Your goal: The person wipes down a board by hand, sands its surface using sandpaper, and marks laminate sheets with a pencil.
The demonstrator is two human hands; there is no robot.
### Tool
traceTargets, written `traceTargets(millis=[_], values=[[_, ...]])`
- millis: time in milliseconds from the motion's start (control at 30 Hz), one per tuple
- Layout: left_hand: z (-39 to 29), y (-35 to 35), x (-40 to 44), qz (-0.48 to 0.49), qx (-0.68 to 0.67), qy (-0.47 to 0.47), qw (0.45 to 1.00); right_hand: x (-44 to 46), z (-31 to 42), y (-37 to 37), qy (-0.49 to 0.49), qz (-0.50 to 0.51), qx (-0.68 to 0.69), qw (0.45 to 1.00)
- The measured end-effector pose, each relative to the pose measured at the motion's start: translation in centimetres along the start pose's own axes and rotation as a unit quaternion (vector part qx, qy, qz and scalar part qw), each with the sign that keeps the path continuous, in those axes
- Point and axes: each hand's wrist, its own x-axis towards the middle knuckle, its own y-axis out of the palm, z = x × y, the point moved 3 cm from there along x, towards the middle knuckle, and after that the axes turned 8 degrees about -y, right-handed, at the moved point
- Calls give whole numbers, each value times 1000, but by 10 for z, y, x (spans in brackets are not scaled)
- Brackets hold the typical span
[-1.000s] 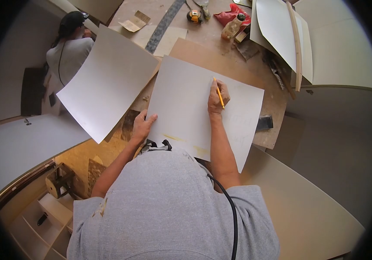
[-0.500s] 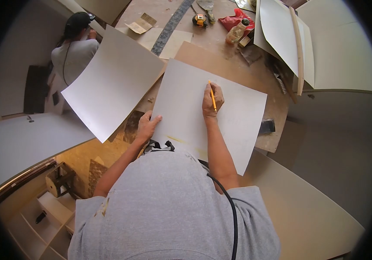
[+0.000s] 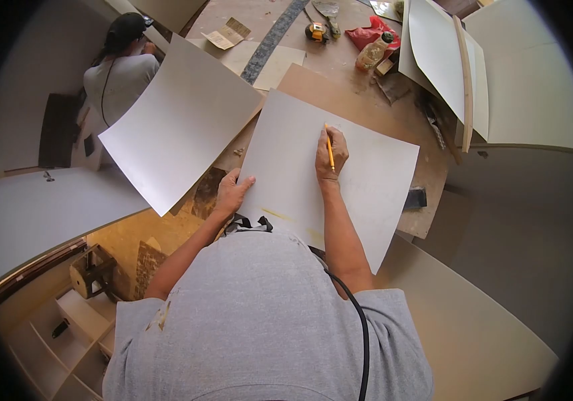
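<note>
A large white sheet (image 3: 286, 154) lies in front of me on the workbench, with a faint yellow streak near its lower edge. My right hand (image 3: 332, 152) rests on it, closed around a yellow pencil (image 3: 330, 152) whose far end meets the upper middle of the sheet. At the sheet's left edge is my left hand (image 3: 234, 191), its thumb on top and its fingers around the side. A second white sheet (image 3: 179, 120), slightly curved, lies to the left. Under the first sheet's far edge shows a brown board (image 3: 313, 83).
Toward the back of the workbench (image 3: 233, 13) are a tape measure (image 3: 316, 31), a scraper (image 3: 330, 19), a bottle (image 3: 374, 52) and a red bag (image 3: 366, 33). Curved panels with a wooden strip (image 3: 463, 80) stand at right. A co-worker (image 3: 122, 67) is at upper left.
The whole view has shifted slightly, so things appear a little farther right. Both hands keep nearly the same places on the sheet, the pencil still in my right hand.
</note>
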Motion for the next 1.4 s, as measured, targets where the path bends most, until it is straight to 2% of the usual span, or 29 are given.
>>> traceTargets(millis=[533,633,700,833,900,1033,1100,1133,1200,1333,1400], values=[[-1,2,0,-13,-8,10,1000,0,4,0,-45,-4,-52,998],[2,1,1,-15,-7,11,1000,-2,1,-1,7,3,-6,1000],[6,1,3,-14,0,14,1000,-1,0,-1,-29,1,-9,1000],[7,0,6,-18,32,20,999,0,1,2,-34,-15,-32,999],[2,2,2,-16,-12,3,1000,-1,1,2,-42,-28,-60,997],[2,1,1,3,-6,3,1000,0,0,0,-70,-24,-73,995],[7,-1,5,-20,55,10,998,-2,-8,-4,136,-61,41,988],[9,0,6,-17,54,13,998,2,-8,-9,134,-63,38,988],[8,2,6,-33,16,29,999,7,-17,-16,203,-72,66,974],[0,2,1,-23,-1,14,1000,42,-49,-27,134,-93,17,986],[-2,2,1,-16,-12,16,1000,67,-53,-27,62,-61,-24,996]])
